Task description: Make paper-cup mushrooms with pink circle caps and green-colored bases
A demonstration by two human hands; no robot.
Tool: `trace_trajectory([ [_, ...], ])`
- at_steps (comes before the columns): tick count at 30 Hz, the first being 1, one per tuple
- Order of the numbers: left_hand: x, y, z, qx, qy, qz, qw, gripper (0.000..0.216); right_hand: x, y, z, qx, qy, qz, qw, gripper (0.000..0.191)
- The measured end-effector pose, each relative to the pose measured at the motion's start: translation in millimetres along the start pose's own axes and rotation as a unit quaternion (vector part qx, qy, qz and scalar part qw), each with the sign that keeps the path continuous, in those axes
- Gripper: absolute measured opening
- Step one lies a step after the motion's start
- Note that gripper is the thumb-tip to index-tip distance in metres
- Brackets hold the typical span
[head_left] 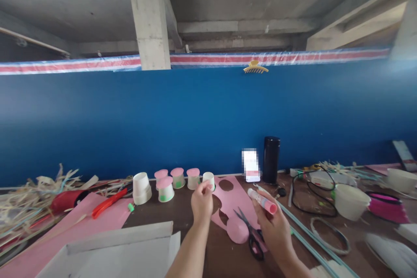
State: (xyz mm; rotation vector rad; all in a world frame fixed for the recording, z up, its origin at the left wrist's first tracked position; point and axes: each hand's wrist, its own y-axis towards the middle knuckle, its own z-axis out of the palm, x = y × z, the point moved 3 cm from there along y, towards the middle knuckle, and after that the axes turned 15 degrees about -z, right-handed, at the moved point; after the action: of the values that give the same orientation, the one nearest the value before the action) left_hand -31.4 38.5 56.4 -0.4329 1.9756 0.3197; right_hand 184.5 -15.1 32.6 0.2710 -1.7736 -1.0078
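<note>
My left hand (201,203) is closed at a small white paper cup (209,177), fingers curled at its near side and hiding its lower part. In my right hand (276,230) is a glue stick (262,201) with a pink end, held slanting above the table. Left of my left hand stand several upturned paper cups (166,193) with pink paper discs on top and green patches. Between my hands lies a pink paper sheet (236,193) with round holes. Open black scissors (250,229) lie across it beside a loose pink disc (237,230).
Stacked white cups (141,189) stand left, near a red-handled tool (109,203) on pink paper. A white box (120,252) lies front left. A phone (250,166) and black bottle (271,160) stand against the blue partition (195,117). Right are pale blue strips (306,236) and a white container (351,202).
</note>
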Motion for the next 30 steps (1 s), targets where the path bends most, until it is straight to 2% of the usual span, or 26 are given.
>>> trace_trajectory([
  [4, -5.5, 29.7, 2.1, -0.032, 0.035, -0.004, 0.999, 0.041, 1.2, 1.6, -2.5, -0.009, -0.018, -0.001, 1.000, 0.043],
  [9, 5.1, 48.7, 22.3, -0.056, 0.090, 0.035, 0.994, 0.076, 0.8, 1.2, -2.0, 0.003, -0.039, -0.014, 0.999, 0.040],
  [13, 18.1, 60.3, 36.4, -0.098, 0.119, 0.081, 0.985, 0.078, -2.4, -1.7, 1.4, 0.025, -0.044, -0.020, 0.999, 0.040],
  [16, 22.1, 69.1, 43.3, -0.096, 0.111, 0.075, 0.986, 0.080, -2.9, -2.6, 2.4, 0.026, -0.050, -0.021, 0.998, 0.043],
  [19, 20.2, 74.0, 47.4, -0.092, 0.112, 0.061, 0.987, 0.076, -0.6, -2.2, 2.4, 0.024, -0.054, -0.033, 0.998, 0.043],
  [25, 14.7, 72.9, 51.3, -0.089, 0.128, 0.037, 0.987, 0.054, 4.6, -3.0, 1.0, 0.017, -0.058, -0.040, 0.997, 0.034],
  [30, 4.7, 61.7, 42.5, -0.081, 0.145, 0.026, 0.986, 0.039, 9.8, -2.6, 2.2, 0.029, -0.025, -0.038, 0.999, 0.033],
])
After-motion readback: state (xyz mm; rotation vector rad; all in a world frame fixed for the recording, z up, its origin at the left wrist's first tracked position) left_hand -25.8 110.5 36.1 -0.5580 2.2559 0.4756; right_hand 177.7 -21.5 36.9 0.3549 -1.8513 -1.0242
